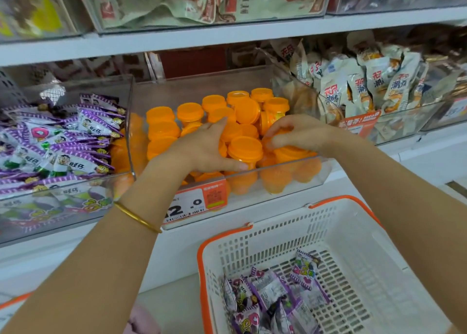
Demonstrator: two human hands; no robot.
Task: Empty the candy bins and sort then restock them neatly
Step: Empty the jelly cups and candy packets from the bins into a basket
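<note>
Orange cups [245,148] filled most of the clear middle bin [202,86], some stacked upright in rows at the back, others tipped over at the front.

- Both your hands were inside that bin. Your left hand [204,149] was curled round a cup near the front wall, thumb below it and fingers spread over its neighbours. Your right hand [295,134] was cupped over a cluster at the right end, fingers bent down and gripping them.
- Progress, as I judged it: early. The middle bin looked close to full, so emptying it had barely begun. No cups lay in the basket [353,232].
- The basket sat below and to the right of the bin, holding only a small heap of purple packets [267,290] in its near corner. Plenty of room was left for cups.
- The left bin [130,121] held a loose pile of matching purple packets [63,141], so that one was not emptied either, or was partly refilled; I could not tell which.
- The right bin's pale snack bags [358,86] looked untouched.
- Left to do: lift out the cups, sort them, then restack them in even rows.

Surface and room:
- White shop shelving [227,39] in tiers, with clear bins side by side on each.
- An orange-and-white price tag [194,202] was fixed to the middle bin's front.
- More bagged goods sat in the bins above, too blurred to read.
- Lighting was bright and even.
</note>
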